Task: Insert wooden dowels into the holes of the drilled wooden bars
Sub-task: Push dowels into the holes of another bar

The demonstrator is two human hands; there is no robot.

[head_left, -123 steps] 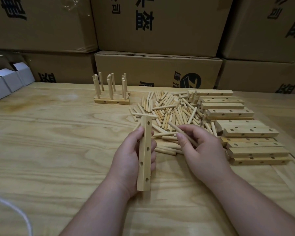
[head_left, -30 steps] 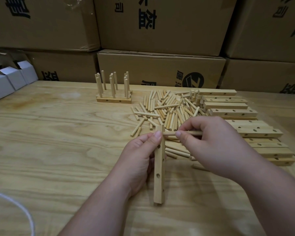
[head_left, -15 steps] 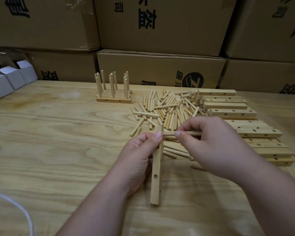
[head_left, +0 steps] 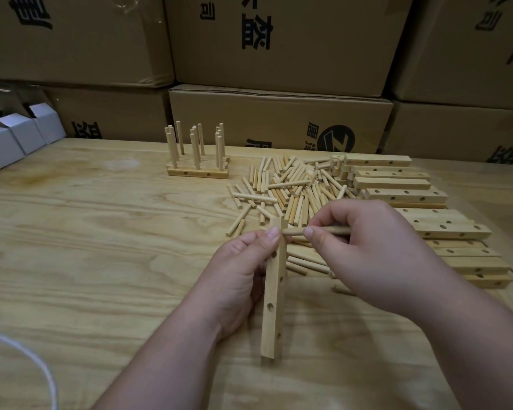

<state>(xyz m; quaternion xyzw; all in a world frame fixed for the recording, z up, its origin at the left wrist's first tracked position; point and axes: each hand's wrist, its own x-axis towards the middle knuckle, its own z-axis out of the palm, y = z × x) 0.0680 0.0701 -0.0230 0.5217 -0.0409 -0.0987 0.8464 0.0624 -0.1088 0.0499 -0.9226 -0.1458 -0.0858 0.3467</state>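
Note:
My left hand [head_left: 237, 276] grips a drilled wooden bar [head_left: 273, 303] lengthwise, its far end up near my thumb tip, with several holes showing along its side. My right hand [head_left: 376, 255] pinches a wooden dowel [head_left: 317, 231] held sideways, its left tip at the bar's top end by a hole there. How far the tip has gone in is hidden by my thumb. A heap of loose dowels [head_left: 288, 190] lies just beyond my hands. Plain drilled bars [head_left: 406, 196] are stacked to the right.
Finished bars with upright dowels [head_left: 197, 161] stand at the back of the wooden table [head_left: 86, 247]. Cardboard boxes [head_left: 279, 119] wall off the far side. White cartons [head_left: 15, 134] sit at far left, and a white cord [head_left: 27, 359] curves at the near left.
Since four seconds ago my right hand has brought a dowel from the heap to the bar's top end. In the last second the bar tilted slightly; the hands barely moved.

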